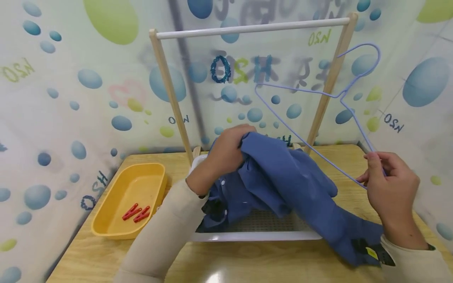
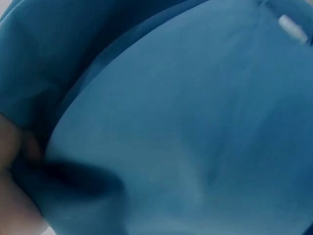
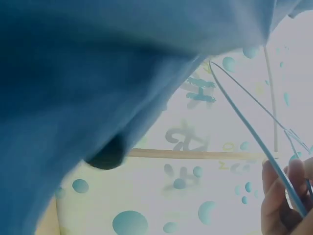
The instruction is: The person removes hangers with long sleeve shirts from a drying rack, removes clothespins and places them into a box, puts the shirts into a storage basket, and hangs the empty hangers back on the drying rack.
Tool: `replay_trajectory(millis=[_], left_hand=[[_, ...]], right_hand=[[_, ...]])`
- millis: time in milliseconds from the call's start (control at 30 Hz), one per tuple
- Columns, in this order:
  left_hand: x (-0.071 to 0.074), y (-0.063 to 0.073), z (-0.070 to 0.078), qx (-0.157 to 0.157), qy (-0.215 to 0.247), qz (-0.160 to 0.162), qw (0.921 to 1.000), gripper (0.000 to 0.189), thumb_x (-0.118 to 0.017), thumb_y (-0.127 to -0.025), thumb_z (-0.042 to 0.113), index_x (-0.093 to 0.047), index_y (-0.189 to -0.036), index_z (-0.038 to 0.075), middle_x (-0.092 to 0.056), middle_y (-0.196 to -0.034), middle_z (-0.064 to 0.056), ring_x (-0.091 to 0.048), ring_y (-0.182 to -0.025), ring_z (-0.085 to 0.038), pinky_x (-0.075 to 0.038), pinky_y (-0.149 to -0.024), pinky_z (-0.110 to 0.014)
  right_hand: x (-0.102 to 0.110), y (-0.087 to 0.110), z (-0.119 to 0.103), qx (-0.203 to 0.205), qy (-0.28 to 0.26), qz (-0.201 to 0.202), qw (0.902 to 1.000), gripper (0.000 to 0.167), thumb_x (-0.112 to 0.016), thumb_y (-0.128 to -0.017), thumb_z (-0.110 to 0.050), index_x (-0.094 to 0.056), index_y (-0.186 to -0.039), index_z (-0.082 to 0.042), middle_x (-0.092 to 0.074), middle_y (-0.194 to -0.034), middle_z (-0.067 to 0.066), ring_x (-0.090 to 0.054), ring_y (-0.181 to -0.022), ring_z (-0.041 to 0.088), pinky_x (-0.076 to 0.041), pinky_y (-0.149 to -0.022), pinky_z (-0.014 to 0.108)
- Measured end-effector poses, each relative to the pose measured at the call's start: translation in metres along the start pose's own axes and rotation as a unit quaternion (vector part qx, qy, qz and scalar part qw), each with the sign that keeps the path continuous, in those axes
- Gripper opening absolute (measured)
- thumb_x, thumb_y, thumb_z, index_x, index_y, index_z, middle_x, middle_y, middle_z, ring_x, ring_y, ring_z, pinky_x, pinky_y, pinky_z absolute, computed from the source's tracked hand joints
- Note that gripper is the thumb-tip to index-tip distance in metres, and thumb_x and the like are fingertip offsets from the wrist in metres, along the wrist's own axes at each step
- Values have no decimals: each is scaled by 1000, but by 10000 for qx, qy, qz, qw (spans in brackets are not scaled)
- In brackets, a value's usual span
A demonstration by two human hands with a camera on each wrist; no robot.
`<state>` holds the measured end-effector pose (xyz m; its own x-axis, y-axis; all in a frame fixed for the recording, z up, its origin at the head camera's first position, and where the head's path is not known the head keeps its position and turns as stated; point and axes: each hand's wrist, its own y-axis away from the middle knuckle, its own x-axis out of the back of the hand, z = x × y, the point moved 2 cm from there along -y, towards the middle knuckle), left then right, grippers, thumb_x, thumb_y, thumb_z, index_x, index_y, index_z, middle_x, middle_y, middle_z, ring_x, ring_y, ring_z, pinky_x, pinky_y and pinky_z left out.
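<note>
A blue buttoned shirt (image 1: 279,169) is bunched up over a white basket (image 1: 262,236), one sleeve trailing right onto the table. My left hand (image 1: 228,151) grips the shirt near its upper edge; blue cloth fills most of the left wrist view, with part of the hand at its left side. In my right hand (image 1: 393,184) is a light-blue clothes hanger (image 1: 297,133), pinched at its lower corner, with the hook up and tilted right. The right wrist view shows the fingers (image 3: 274,196) around the hanger wire, the shirt hanging close by.
A wooden rack with a white top rail (image 1: 255,28) stands behind the basket. To the left, a yellow tray (image 1: 124,173) holds red clothespins (image 1: 141,214). The wooden table (image 1: 247,263) meets a patterned curtain (image 1: 70,118) at the back and sides.
</note>
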<state>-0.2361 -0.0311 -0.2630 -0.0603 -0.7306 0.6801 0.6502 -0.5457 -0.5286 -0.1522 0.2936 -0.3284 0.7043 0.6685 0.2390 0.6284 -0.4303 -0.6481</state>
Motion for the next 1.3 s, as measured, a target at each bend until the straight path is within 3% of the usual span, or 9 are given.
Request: replay_trajectory(millis=[133,233,333,433,667,900,1033,1167,1300], left_hand=[[12,3,-3,-410,399,1012,9932,30,-51,-101,6,-50,-72,9,-47,-71,-6,-43,-65,-16,-38,-67,-31],[22,6,-6,-495,361,1662,9842,34,-47,-101,5,-47,-67,8,-43,-65,-6,-38,-59,-16,-35,-62,-28],[30,11,-10,-307,150,1901,9812,39,-41,-102,9,-42,-62,9,-36,-61,-5,-31,-54,-17,-30,-57,-29],[35,18,-15,84,-102,1810,9834,40,-36,-100,16,-42,-61,10,-36,-60,-4,-34,-54,-19,-32,-58,-31],[40,32,-23,986,-817,1082,9858,39,-35,-92,37,-39,-61,14,-35,-59,-1,-43,-53,-23,-35,-57,-35],[36,37,-28,1832,-1279,44,9747,55,-56,-90,61,-41,-59,18,-31,-57,4,-48,-53,-20,-38,-55,-33],[27,38,-31,2062,-1757,-1081,9565,59,-61,-84,70,-41,-57,21,-28,-54,8,-45,-49,-15,-36,-51,-30],[14,40,-35,1838,-2339,-2276,9272,61,-65,-81,72,-40,-54,22,-30,-51,10,-41,-47,-10,-34,-48,-27],[0,44,-39,1598,-2716,-3021,8997,57,-69,-80,68,-43,-56,23,-35,-53,10,-45,-50,-9,-35,-48,-26]], right_hand=[[1,1,0,-7,99,-18,9999,22,-61,-99,-17,-70,-99,3,-54,-59,-31,-54,-47,-12,-41,-49,8],[1,1,0,-9,149,-36,9999,22,-60,-100,-17,-70,-99,2,-53,-60,-32,-54,-47,-12,-41,-49,8],[0,2,1,17,173,-24,9998,23,-60,-100,-17,-69,-100,3,-53,-61,-33,-53,-48,-14,-42,-50,6],[0,2,2,84,215,-2,9997,24,-59,-100,-17,-69,-101,5,-52,-62,-36,-52,-48,-15,-42,-52,5],[0,2,2,93,197,-40,9998,23,-59,-100,-16,-68,-102,6,-52,-63,-36,-52,-47,-14,-42,-51,5],[0,2,-1,140,202,-30,9997,26,-59,-100,-16,-68,-101,8,-51,-61,-35,-51,-47,-16,-40,-50,5],[0,2,-3,214,157,-7,9996,26,-59,-100,-16,-68,-99,8,-50,-61,-35,-51,-46,-16,-40,-49,6],[0,2,-2,213,58,-17,9998,24,-60,-99,-15,-68,-99,8,-52,-59,-31,-51,-46,-15,-39,-48,7],[-1,2,-1,138,-15,-20,9999,21,-61,-99,-15,-69,-97,4,-53,-58,-29,-52,-46,-14,-37,-46,9]])
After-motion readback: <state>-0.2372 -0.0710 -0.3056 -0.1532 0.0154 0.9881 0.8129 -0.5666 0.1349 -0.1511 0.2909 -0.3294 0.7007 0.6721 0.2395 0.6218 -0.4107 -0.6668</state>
